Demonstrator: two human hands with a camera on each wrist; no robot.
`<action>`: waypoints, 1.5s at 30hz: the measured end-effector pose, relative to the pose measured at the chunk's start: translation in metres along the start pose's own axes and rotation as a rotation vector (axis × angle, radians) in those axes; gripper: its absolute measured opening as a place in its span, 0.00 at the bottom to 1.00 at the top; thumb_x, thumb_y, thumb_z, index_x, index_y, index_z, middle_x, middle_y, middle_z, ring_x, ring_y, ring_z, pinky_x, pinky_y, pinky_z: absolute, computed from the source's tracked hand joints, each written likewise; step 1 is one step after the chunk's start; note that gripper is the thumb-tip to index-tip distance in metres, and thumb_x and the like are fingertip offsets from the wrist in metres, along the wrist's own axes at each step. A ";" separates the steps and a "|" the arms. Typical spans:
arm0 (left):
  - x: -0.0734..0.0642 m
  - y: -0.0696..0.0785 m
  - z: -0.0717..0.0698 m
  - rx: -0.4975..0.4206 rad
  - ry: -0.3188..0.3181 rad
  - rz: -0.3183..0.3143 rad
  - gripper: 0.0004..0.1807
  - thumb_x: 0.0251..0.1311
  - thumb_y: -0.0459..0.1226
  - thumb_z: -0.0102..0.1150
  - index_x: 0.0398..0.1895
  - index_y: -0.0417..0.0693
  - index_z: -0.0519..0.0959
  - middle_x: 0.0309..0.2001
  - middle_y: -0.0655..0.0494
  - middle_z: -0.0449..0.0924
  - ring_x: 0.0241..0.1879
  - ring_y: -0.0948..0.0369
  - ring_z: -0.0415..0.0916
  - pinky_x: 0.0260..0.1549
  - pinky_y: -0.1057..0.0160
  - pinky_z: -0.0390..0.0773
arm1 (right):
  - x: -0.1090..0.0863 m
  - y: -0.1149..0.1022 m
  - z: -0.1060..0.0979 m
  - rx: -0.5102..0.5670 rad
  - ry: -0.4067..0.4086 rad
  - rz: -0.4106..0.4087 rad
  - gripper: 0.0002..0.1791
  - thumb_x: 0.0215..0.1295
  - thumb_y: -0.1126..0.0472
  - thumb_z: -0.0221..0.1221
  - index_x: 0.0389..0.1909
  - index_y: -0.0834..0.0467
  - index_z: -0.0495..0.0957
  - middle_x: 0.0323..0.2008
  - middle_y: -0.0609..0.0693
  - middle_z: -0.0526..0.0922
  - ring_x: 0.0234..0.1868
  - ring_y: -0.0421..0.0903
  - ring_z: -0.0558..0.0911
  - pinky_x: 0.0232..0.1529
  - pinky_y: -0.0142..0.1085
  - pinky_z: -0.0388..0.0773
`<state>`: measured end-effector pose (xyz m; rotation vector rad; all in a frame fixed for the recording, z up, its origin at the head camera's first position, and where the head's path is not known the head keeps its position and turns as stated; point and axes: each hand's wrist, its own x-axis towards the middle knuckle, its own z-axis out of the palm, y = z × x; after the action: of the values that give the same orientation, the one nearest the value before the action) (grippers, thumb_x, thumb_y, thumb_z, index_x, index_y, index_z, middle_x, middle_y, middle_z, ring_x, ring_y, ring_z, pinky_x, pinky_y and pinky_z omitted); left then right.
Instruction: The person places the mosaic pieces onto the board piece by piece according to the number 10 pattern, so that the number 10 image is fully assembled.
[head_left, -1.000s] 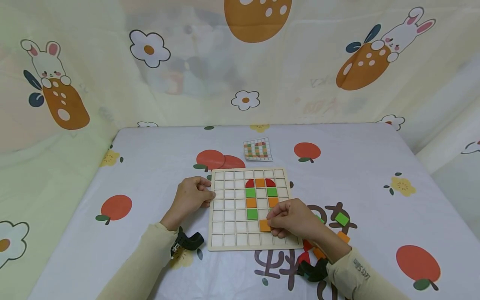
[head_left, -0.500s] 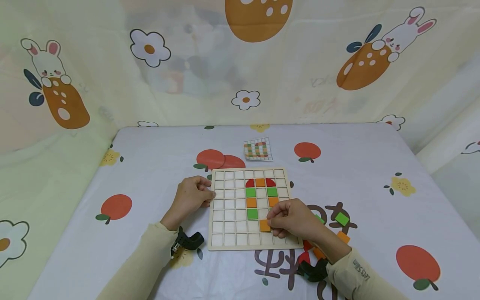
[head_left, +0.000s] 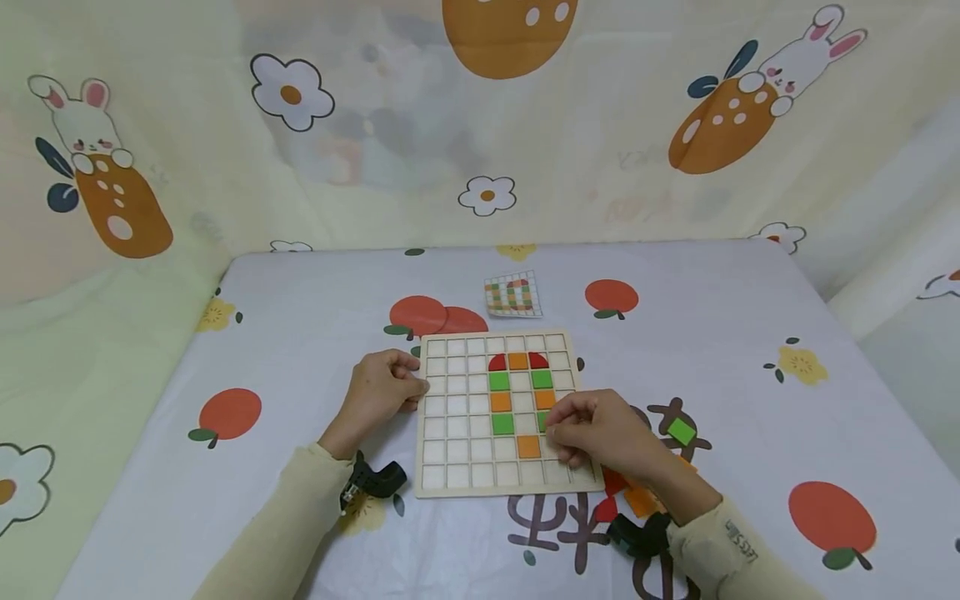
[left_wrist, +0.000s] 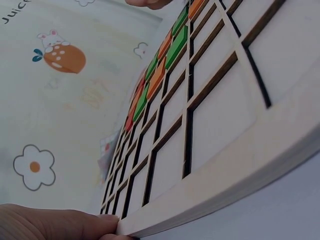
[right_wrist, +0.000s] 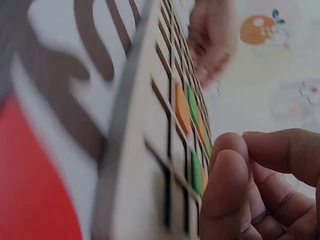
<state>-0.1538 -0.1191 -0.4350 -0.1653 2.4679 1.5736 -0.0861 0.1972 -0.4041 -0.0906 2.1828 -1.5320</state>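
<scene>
A wooden grid board lies on the table, with red, orange and green tiles forming an arch shape in its cells. An orange square tile sits in a cell below and between the two tile columns. My left hand pinches the board's left edge between thumb and finger; in the left wrist view its thumb lies on the rim. Over the board's lower right, my right hand hovers with loosely bent fingers, just right of that orange tile and partly covering a green tile. Nothing shows between its fingertips.
Behind the board lies a small printed card with a coloured grid pattern. Several loose tiles lie right of the board, among them a green tile, an orange tile and a red tile, partly behind the right arm.
My right hand has let go of the orange tile and drawn slightly right and up, uncovering it in its cell. The left hand stays at the board's edge. The head view has shifted slightly.
</scene>
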 end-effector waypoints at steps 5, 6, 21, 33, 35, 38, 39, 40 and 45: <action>0.000 0.002 -0.004 0.009 0.004 -0.005 0.14 0.58 0.29 0.73 0.47 0.37 0.82 0.31 0.47 0.81 0.22 0.60 0.81 0.26 0.64 0.87 | -0.014 0.002 -0.022 -0.128 0.081 0.016 0.11 0.67 0.61 0.68 0.43 0.65 0.84 0.28 0.54 0.84 0.27 0.49 0.82 0.28 0.35 0.84; 0.000 0.002 -0.005 0.006 0.004 -0.005 0.14 0.58 0.29 0.73 0.47 0.37 0.82 0.31 0.48 0.80 0.22 0.61 0.81 0.26 0.64 0.87 | -0.017 0.004 -0.026 -0.169 0.095 0.020 0.10 0.67 0.61 0.68 0.43 0.64 0.84 0.28 0.53 0.85 0.28 0.49 0.82 0.28 0.34 0.83; 0.002 0.003 -0.009 -0.024 0.005 -0.005 0.14 0.59 0.28 0.72 0.47 0.37 0.82 0.31 0.47 0.78 0.23 0.60 0.82 0.27 0.64 0.86 | -0.050 0.022 -0.036 -0.410 0.146 0.055 0.15 0.54 0.60 0.77 0.41 0.60 0.88 0.22 0.48 0.76 0.28 0.47 0.75 0.24 0.33 0.71; 0.001 0.002 -0.004 -0.017 0.005 -0.012 0.14 0.59 0.28 0.72 0.47 0.36 0.82 0.29 0.48 0.78 0.21 0.61 0.81 0.26 0.65 0.86 | -0.057 0.021 -0.016 -0.563 0.224 0.062 0.19 0.49 0.59 0.79 0.43 0.58 0.88 0.18 0.46 0.74 0.24 0.45 0.72 0.20 0.32 0.66; 0.000 0.001 -0.003 -0.019 0.003 -0.016 0.14 0.59 0.28 0.72 0.47 0.36 0.82 0.29 0.48 0.78 0.21 0.61 0.81 0.26 0.65 0.86 | -0.057 0.021 -0.016 -0.564 0.217 0.069 0.18 0.50 0.60 0.79 0.42 0.57 0.88 0.19 0.46 0.73 0.24 0.45 0.72 0.20 0.32 0.66; 0.000 0.001 -0.001 -0.019 0.001 -0.021 0.14 0.58 0.28 0.72 0.47 0.37 0.82 0.29 0.48 0.77 0.22 0.61 0.81 0.27 0.65 0.87 | -0.058 0.022 -0.015 -0.560 0.211 0.080 0.16 0.50 0.60 0.79 0.39 0.56 0.86 0.19 0.47 0.73 0.24 0.45 0.72 0.21 0.32 0.66; 0.000 0.001 -0.001 -0.020 0.000 -0.021 0.14 0.58 0.28 0.72 0.47 0.37 0.82 0.29 0.48 0.77 0.22 0.61 0.81 0.27 0.65 0.87 | -0.059 0.022 -0.016 -0.556 0.213 0.082 0.15 0.50 0.61 0.79 0.38 0.56 0.86 0.19 0.47 0.73 0.24 0.45 0.72 0.21 0.33 0.66; 0.000 0.000 0.000 -0.022 0.000 -0.023 0.14 0.58 0.28 0.72 0.47 0.37 0.82 0.29 0.48 0.77 0.22 0.61 0.81 0.27 0.65 0.87 | -0.059 0.022 -0.016 -0.553 0.217 0.084 0.15 0.50 0.61 0.79 0.38 0.55 0.85 0.19 0.47 0.73 0.24 0.46 0.72 0.21 0.33 0.66; 0.000 0.000 0.002 -0.024 -0.003 -0.022 0.14 0.57 0.28 0.73 0.46 0.37 0.82 0.29 0.48 0.78 0.21 0.60 0.81 0.27 0.64 0.87 | -0.061 0.025 -0.018 -0.522 0.238 0.075 0.13 0.52 0.60 0.79 0.34 0.54 0.84 0.24 0.46 0.77 0.29 0.45 0.74 0.24 0.33 0.72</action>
<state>-0.1539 -0.1174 -0.4361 -0.1924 2.4374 1.5932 -0.0345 0.2416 -0.4011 0.0085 2.6952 -0.9393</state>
